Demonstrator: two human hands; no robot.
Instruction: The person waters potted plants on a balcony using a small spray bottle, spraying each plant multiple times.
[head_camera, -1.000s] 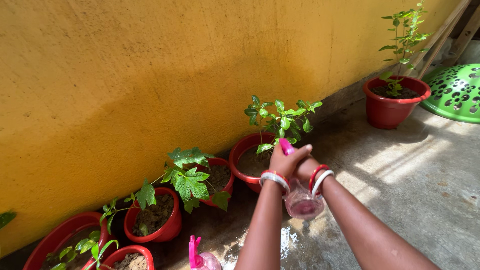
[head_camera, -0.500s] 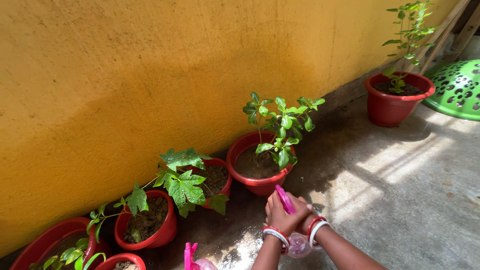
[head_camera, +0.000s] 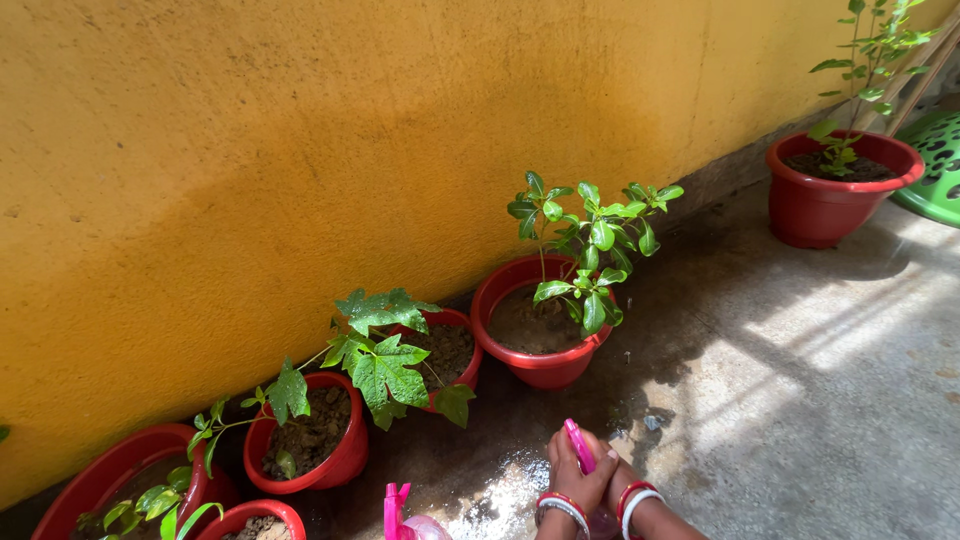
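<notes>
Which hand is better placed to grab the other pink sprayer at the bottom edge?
Probably the left hand: it is nearer the other pink sprayer, which lies to its left. The right hand sits farther away, beyond the held spray top.

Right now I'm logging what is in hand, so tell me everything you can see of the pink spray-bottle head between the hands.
The pink plastic spray-bottle head is a narrow, glossy piece tilted up and to the left, sticking out above both hands near the bottom edge. The left hand wraps it from the left, the right hand closes in from the right. The clear bottle below is mostly hidden. It hangs over the wet concrete floor, in front of the red plastic pot with the leafy sapling.
</notes>
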